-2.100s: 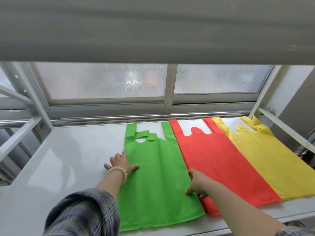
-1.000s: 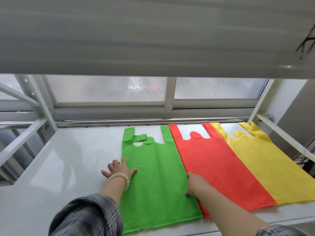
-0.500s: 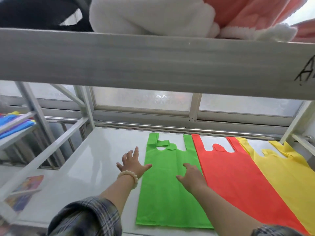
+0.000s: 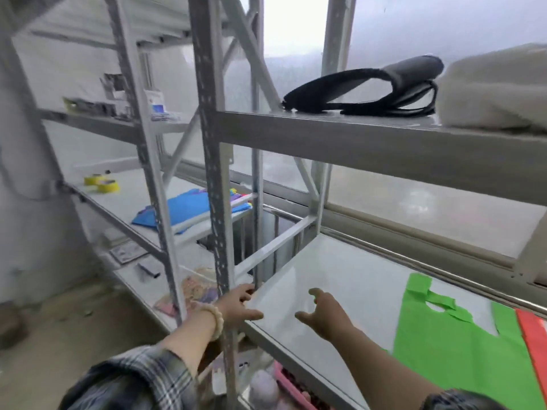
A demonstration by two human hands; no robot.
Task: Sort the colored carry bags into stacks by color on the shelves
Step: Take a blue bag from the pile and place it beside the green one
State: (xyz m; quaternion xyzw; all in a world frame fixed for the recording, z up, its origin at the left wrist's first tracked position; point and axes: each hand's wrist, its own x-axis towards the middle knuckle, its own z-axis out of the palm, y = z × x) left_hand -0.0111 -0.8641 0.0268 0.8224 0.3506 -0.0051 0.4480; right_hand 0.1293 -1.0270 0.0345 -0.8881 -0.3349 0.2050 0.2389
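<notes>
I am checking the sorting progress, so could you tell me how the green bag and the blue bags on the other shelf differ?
The green bag lies flat and alone on the near shelf, close to the right hand; the blue bags sit on the farther left shelf, beyond the left hand. The green bag shows its handles; the blue bags lie among other colours, partly hidden by an upright post. Both hands are empty.

Green bag [image 4: 455, 344] beside a red one [image 4: 534, 338] — blue bags [image 4: 189, 210], plaid sleeve [image 4: 133, 380], grey shelf [image 4: 340, 279].
</notes>
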